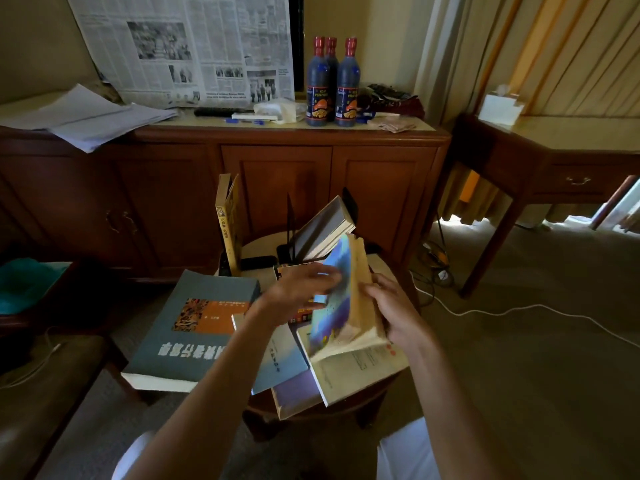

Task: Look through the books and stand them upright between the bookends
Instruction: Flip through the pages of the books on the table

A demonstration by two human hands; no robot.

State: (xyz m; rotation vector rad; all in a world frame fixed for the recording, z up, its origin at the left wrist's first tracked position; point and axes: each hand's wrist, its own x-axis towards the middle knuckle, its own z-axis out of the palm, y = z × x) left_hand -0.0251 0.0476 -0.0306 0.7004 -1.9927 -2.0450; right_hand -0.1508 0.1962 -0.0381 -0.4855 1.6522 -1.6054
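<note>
1. Books lie in a loose heap on a small round wooden table (263, 244) at the centre of the frame — soft paperbacks, most of them flat.
2. One paperback with a blue-purple cover (332, 299) is held tilted above the heap; its yellowed page block fans open. The right hand (398, 306) grasps its spine side, and the left hand (304, 285) has fingers on the cover, blurred.
3. A large grey-blue book (194, 327) with an orange panel and pale characters lies flat at lower left, overhanging the table edge.
4. A yellow book (228, 220) stands upright by a thin black bookend (289, 230); a grey book (323, 230) leans on a second one.
5. Behind, three dark bottles (332, 84) with red caps — labels reading "KICAP" — stand on a wooden cabinet (277, 168) beside a hanging newspaper (187, 46).
</note>
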